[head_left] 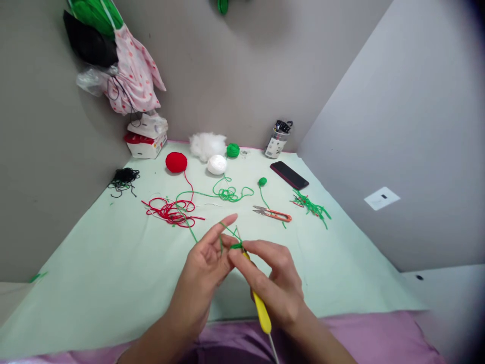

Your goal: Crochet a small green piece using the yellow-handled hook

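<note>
My left hand pinches a small piece of green crochet between thumb and fingers. Its index finger is raised, with green yarn looped over it and running down to the work. Closed around a crochet hook with a yellow handle is my right hand. The hook's thin metal tip rises past the green piece, and the fingertips of both hands meet there. Whether the tip passes through a stitch is too small to tell.
Behind my hands lie tangled red yarn, loose green yarn and orange thread snips. Farther back are a red yarn ball, a white ball, white stuffing and a phone. Green scraps lie right.
</note>
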A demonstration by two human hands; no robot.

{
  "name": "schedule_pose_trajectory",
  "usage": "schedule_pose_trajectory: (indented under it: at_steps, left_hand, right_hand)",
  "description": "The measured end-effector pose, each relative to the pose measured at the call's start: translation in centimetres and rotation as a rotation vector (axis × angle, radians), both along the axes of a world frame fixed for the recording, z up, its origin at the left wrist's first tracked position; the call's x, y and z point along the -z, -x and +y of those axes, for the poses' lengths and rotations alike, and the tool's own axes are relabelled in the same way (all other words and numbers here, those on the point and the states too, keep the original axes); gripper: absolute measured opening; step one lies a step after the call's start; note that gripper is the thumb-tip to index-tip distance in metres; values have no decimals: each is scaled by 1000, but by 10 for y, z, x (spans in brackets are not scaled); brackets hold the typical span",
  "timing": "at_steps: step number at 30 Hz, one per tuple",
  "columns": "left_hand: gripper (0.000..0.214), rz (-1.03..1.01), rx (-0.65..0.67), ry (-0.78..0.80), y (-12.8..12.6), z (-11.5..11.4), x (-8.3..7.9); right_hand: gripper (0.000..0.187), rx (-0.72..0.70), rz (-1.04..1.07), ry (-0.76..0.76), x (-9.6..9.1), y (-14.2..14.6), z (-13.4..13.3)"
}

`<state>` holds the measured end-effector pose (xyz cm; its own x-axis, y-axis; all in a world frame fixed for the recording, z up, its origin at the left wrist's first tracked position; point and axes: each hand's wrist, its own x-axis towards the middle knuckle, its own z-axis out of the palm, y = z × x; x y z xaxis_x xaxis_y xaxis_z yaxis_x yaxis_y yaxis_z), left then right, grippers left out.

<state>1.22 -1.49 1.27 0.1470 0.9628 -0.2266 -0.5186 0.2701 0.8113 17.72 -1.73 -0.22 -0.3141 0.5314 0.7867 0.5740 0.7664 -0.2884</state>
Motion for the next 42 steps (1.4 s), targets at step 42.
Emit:
schedule_pose_trajectory:
  at_steps: [42]
  left_hand:
    - [36,359,6,-202,13,4,7]
  right_hand:
    - [19,-320,775,667,-7,2,17]
